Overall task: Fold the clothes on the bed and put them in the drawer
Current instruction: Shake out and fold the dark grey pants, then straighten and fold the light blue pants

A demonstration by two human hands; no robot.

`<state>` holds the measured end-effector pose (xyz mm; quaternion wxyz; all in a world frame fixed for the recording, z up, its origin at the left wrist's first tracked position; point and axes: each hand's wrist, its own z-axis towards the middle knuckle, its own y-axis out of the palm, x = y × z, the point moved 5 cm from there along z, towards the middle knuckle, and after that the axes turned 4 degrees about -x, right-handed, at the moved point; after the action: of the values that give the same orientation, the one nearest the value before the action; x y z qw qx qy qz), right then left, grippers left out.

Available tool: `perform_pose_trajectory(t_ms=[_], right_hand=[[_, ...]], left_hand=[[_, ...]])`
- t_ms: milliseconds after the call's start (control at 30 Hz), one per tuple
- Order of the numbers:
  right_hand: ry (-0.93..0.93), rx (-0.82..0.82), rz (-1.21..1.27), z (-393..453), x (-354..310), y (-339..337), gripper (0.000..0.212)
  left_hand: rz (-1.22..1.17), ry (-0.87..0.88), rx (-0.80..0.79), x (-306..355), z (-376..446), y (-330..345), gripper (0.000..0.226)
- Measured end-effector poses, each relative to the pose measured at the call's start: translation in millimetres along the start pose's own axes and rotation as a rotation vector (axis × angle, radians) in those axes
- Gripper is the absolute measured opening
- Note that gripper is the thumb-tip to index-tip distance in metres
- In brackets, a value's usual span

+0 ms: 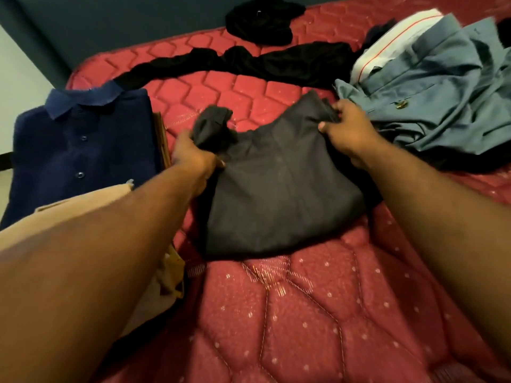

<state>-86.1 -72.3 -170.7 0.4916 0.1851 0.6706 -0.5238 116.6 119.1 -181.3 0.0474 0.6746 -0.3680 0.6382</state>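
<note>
Looking down from the head cam, left hand point(193, 154) and right hand point(344, 128) each pinch a far corner of the dark grey garment point(279, 186) mid-bed point(276, 313) (shorts maybe, it's blurry), so pull taut before folding.

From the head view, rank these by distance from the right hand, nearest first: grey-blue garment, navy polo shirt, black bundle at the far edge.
From the right hand:
1. Grey-blue garment, just to its right.
2. Black bundle, far edge, up-left.
3. Navy polo shirt, across on the left.
</note>
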Motion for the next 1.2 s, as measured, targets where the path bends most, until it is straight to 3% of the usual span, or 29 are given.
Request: perform_pose_trajectory(t_ms=[67,133,200,233,267,300,333,367,400,467,533,600,667,767,867,1000,1067,1167,1200], right_hand=[[-0.047,0.052,-0.212,32.6,-27.2,13.2,0.03],[-0.079,0.129,-0.461,53.0,-58.9,30.6,0.045],[-0.211,0.157,-0.703,59.2,-80.6,59.5,0.057],[-0.283,0.087,-0.781,57.9,-80.9,78.1,0.058],[-0.307,-0.047,-0.825,54.5,-68.5,97.9,0.056],[-0.265,-0.185,-0.84,51.2,-50.0,114.5,0.055],[-0.196,-0.269,-0.83,45.8,-30.6,122.5,0.055],[-0.143,-0.263,-0.796,39.6,-15.3,119.8,0.056],[-0.142,-0.181,-0.758,34.4,-9.8,112.7,0.054],[-0.217,0.03,-0.728,23.2,-9.8,86.0,0.05],[-0.26,0.112,-0.774,13.3,-1.1,54.0,0.045],[-0.23,0.164,-0.911,10.3,22.9,14.8,0.044],[-0.083,0.226,-1.013,7.4,54.7,-40.1,0.054],[0.094,0.218,-1.035,5.2,89.5,-100.7,0.063],[-0.003,0.229,-0.954,4.5,90.8,-108.2,0.038],[0.082,0.249,-0.861,-15.0,62.2,-117.4,0.022],[-0.01,0.062,-0.848,-47.3,30.0,-91.9,0.021],[-0.115,-0.409,-0.888,-157.0,-2.1,-19.7,0.023],[-0.121,-0.551,-0.9,-202.1,-10.5,-0.3,0.025]], left_hand=[[0.011,0.051,0.135,11.8,26.0,-21.5,0.05],[0.148,0.074,0.228,23.6,57.9,-38.3,0.064],[0.546,0.138,0.368,36.4,72.1,-44.9,0.077],[0.752,0.265,0.395,44.2,72.3,-35.8,0.076],[0.908,0.391,0.286,44.7,69.7,-16.2,0.072],[0.954,0.449,0.075,36.5,65.3,5.7,0.064],[0.967,0.402,-0.16,19.1,60.8,27.2,0.058],[0.996,0.306,-0.319,-1.3,55.7,43.2,0.058],[1.008,0.218,-0.366,-17.6,54.0,49.0,0.06],[1.115,0.222,-0.24,-23.7,49.5,50.9,0.061],[1.122,0.415,-0.082,-1.7,34.8,56.3,0.058],[1.056,0.588,-0.144,15.6,15.3,78.9,0.057],[1.08,0.611,-0.312,17.1,-8.3,111.4,0.061],[1.177,0.649,-0.303,12.0,-37.1,141.5,0.067],[1.07,0.679,-0.226,2.4,-72.2,154.9,0.065],[0.815,0.657,-0.284,-21.0,-134.9,166.7,0.06],[0.539,0.57,-0.284,-33.4,-132.5,156.9,0.064],[-0.081,0.421,-0.439,-43.0,-132.7,132.7,0.073],[-0.129,0.445,-0.48,-43.9,-144.3,121.6,0.074]])
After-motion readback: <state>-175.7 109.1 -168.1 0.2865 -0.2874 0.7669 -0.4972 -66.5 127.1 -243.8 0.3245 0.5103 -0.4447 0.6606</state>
